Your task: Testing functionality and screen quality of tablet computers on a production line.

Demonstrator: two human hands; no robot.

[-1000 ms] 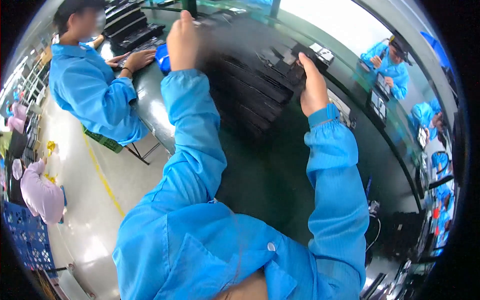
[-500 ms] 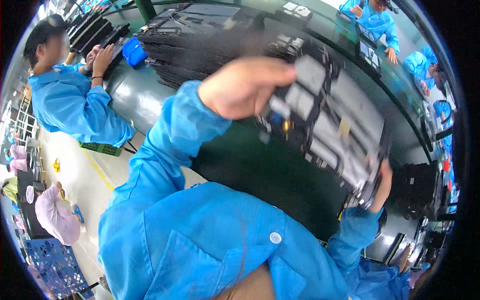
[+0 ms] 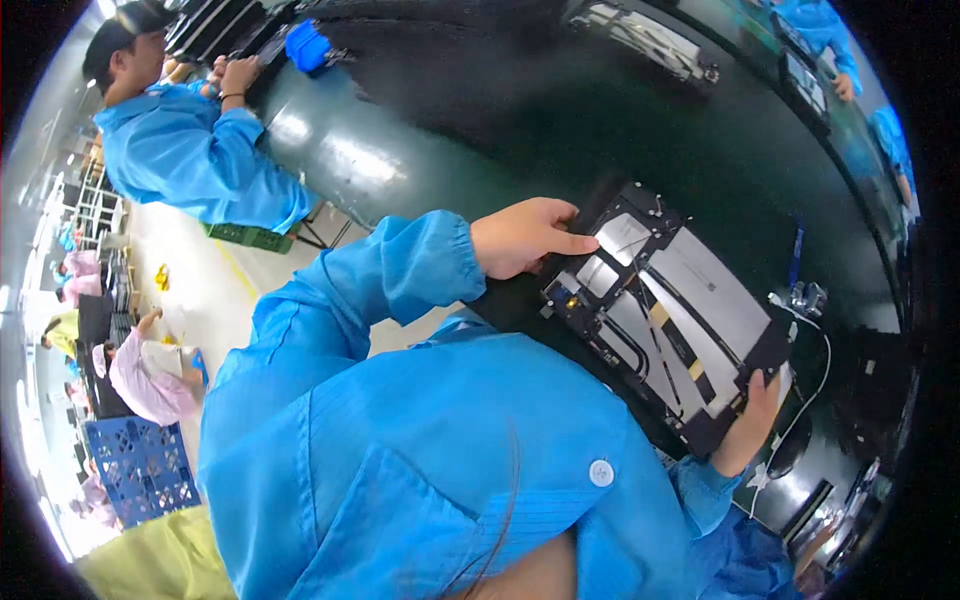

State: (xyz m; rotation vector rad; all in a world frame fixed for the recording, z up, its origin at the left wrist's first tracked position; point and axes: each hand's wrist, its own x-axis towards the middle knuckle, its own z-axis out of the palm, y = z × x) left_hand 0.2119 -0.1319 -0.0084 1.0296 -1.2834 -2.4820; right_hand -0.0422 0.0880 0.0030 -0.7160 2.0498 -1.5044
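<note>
I hold an opened tablet (image 3: 690, 310) in front of me, tilted diagonally, with its silver battery packs, black boards and thin cables exposed. At its upper left edge, my left hand (image 3: 530, 237) grips it, thumb on top and the other fingers partly hidden. My right hand (image 3: 752, 425) is closed on the lower right corner, its fingertips over the black frame. The underside of the tablet cannot be seen.
Dark panels (image 3: 450, 60) lie further back, with another opened unit (image 3: 650, 40). At right are a slim blue tool (image 3: 797, 250), a white cable (image 3: 826, 365) and stacked black parts (image 3: 870, 390). A blue container (image 3: 308, 46) stands near a seated co-worker (image 3: 190, 150) at left.
The opened tablet has come down and closer to me, away from the stack of dark panels, with both hands on it. My view has shifted too, and the motion blur on the tablet has gone.
</note>
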